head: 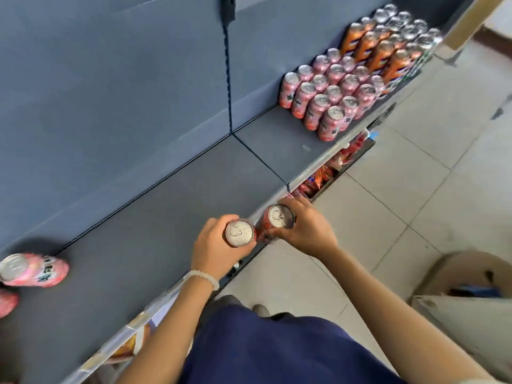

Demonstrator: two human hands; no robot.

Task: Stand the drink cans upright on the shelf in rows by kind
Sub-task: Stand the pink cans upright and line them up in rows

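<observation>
My left hand [214, 250] grips a red can [239, 233] upright, its silver top facing me. My right hand [307, 228] grips a second red can [278, 218] right beside it. Both cans hang over the front edge of the dark grey shelf [166, 217]. At the far right of the shelf, pink cans [332, 92] stand upright in rows, with orange cans [379, 51] behind them and silver-topped cans [407, 26] further back. At the left edge a pink can [33, 270] stands alone, with part of another pink can [7, 302] below it.
The shelf's back wall [110, 79] is blue-grey with a dark upright post [227, 65]. A lower shelf holds red snack packets [327, 173]. An open cardboard box [465, 289] sits on the tiled floor [415, 176] at the right.
</observation>
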